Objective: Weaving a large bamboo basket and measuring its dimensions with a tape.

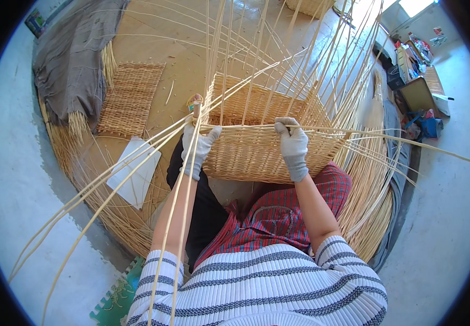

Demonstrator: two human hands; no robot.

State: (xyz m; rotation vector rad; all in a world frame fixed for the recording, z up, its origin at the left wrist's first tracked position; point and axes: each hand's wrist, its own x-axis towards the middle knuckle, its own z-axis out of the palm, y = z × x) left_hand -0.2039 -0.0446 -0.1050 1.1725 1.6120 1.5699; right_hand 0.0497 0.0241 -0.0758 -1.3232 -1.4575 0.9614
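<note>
Wearing a white-and-dark striped top (256,285), filling the lower centre of the frame nearest the camera; draping red plaid cloth (278,217) over the lap, just above; handling a wicker basket (251,157) at the centre of the frame; gripping the left end of its near top edge with the gloved left hand (199,149), pointing the thumb right along that edge; being unable to tell how the left fingertips are meeting, partly hidden; pinching the same edge, right of centre, between thumb and curled fingers of the gloved right hand (292,144); showing pale rods (176,130) fanning from beside the left hand toward the lower left; showing upright stakes (211,65) rising toward the upper edge; also showing a flat woven panel (131,98) and grey cloth (72,60) at upper left, a white sheet (134,176) at left of centre, and bundled stalks (368,206) at right.
</note>
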